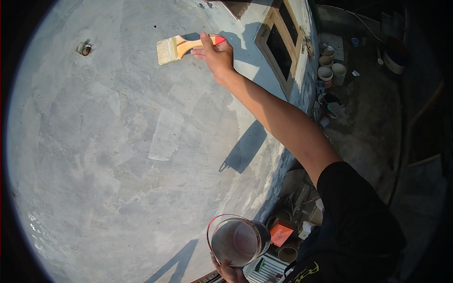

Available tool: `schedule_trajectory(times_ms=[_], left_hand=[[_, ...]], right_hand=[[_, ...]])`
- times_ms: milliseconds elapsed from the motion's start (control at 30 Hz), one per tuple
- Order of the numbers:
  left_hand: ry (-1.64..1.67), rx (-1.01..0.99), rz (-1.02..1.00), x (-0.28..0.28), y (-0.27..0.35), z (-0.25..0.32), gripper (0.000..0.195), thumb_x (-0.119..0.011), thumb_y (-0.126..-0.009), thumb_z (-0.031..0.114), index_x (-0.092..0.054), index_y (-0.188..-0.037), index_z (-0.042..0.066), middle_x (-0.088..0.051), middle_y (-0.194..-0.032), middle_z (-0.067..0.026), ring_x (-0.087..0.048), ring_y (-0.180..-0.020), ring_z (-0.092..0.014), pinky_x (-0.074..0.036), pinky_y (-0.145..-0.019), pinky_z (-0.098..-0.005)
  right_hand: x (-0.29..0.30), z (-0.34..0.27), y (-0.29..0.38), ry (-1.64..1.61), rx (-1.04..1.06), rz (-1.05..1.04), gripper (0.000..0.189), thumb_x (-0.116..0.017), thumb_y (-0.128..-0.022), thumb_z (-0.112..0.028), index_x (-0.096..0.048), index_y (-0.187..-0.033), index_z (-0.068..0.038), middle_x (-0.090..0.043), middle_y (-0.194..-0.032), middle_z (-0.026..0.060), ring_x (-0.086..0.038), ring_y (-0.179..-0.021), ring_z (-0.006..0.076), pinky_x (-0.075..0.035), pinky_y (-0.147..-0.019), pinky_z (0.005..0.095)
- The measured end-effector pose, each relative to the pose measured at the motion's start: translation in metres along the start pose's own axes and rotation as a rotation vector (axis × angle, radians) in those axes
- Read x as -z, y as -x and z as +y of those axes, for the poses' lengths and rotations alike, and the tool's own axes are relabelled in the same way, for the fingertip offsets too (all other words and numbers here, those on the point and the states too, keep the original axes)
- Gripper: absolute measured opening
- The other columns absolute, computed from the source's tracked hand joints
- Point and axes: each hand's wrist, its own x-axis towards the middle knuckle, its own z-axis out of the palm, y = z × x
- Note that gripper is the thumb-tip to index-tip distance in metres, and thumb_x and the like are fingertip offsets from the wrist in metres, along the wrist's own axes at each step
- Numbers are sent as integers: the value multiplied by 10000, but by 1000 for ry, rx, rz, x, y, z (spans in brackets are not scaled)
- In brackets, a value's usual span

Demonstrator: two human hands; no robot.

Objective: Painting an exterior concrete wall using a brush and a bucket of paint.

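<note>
My right hand (pixel 219 58) reaches out along a grey plastered wall (pixel 134 141), gripping the wooden handle of a flat paintbrush (pixel 169 50). Its wide pale bristles face the wall, and the handle's end is red. Whether the bristles touch the plaster, I cannot tell. Below, my left hand (pixel 228 270) clasps the rim of a round bucket (pixel 263 235) held close to the wall, thumb over the edge. A thin red bail arches over the bucket's mouth. Its inside looks greyish; how much it holds is unclear.
A wooden window frame (pixel 293 76) is set in the wall. A pipe end (pixel 85 49) sticks out of the plaster. Several buckets (pixel 339 72) stand on the dark floor along the wall's foot. Beneath the held bucket lie an orange object (pixel 281 232) and a white ribbed surface (pixel 269 270).
</note>
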Motion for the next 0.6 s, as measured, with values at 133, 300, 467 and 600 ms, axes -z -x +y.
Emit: schedule_trajectory(times_ms=[133, 300, 467, 600], left_hand=[[-8, -3, 24, -5, 3, 2, 721, -467, -769, -43, -344, -1469, 80, -418, -1429, -207, -437, -1293, -400, -404, -1064, -574], [-5, 18, 51, 13, -1, 0, 718, -466, -772, -38, -344, -1469, 84, -417, -1428, -203, -434, -1296, -396, -404, -1069, -564], [39, 10, 60, 14, -6, 6, 715, -466, -775, -33, -343, -1469, 88, -417, -1426, -199, -431, -1298, -391, -404, -1074, -554], [50, -52, 45, 10, 15, 14, 642, -488, -811, 16, -378, -1440, 88, -442, -1386, -183, -447, -1280, -352, -421, -1060, -509]], right_hand=[[53, 20, -10, 222, 44, 303, 350, -606, -971, -302, -498, -1061, 19, -681, -894, 171, -702, -764, 210, -583, -711, 297], [38, 3, -5, 54, 15, 355, 377, -597, -974, -317, -480, -1085, 24, -670, -930, 174, -700, -798, 222, -587, -781, 325], [-33, -12, -2, -13, -42, 25, 409, -619, -962, -331, -499, -1139, 17, -677, -945, 196, -711, -841, 241, -581, -765, 323], [-19, -17, -25, 202, 44, 139, 422, -629, -956, -335, -503, -1167, 7, -679, -946, 187, -717, -812, 235, -576, -696, 309]])
